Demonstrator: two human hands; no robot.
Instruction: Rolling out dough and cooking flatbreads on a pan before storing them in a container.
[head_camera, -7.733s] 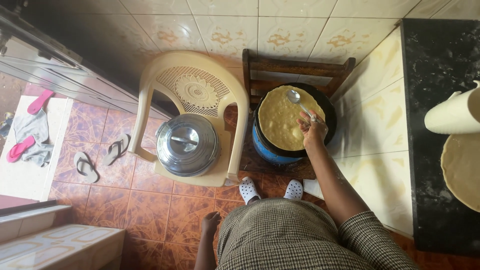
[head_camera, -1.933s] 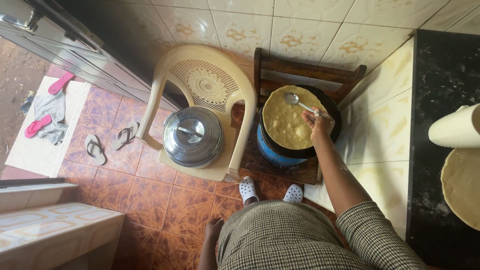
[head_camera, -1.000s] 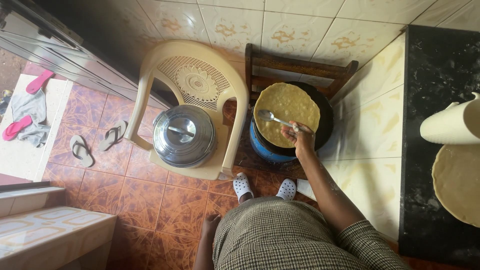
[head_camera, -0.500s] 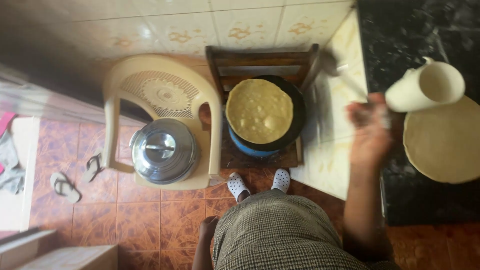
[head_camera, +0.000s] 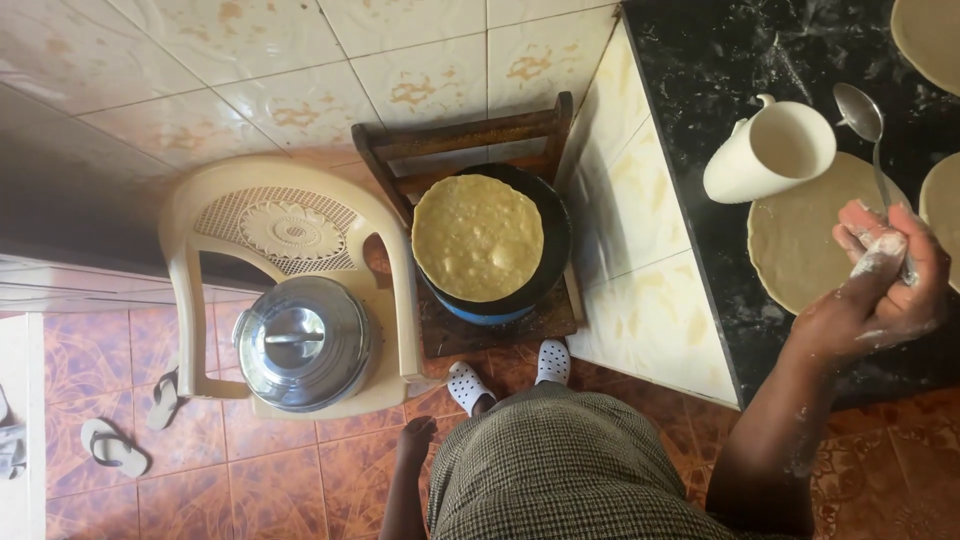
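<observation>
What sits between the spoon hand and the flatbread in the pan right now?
In the head view, between the right hand holding the spoon and the flatbread in the pan lie a white jug, raw dough round, black counter and tiled side.

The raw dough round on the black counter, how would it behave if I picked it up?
The dough round looks thin and flat, so probably floppy and apt to stretch or tear. It seems light. Flour on the right hand suggests some stickiness.

The right hand (head_camera: 880, 285), dusted with flour, grips a metal spoon (head_camera: 868, 125) above a raw dough round (head_camera: 800, 235) on the black surface (head_camera: 720, 80), beside a white cup (head_camera: 770, 152). A flatbread (head_camera: 478, 237) lies in the dark pan (head_camera: 548, 262). The left hand (head_camera: 412, 440) hangs by the plastic chair (head_camera: 290, 215).
</observation>
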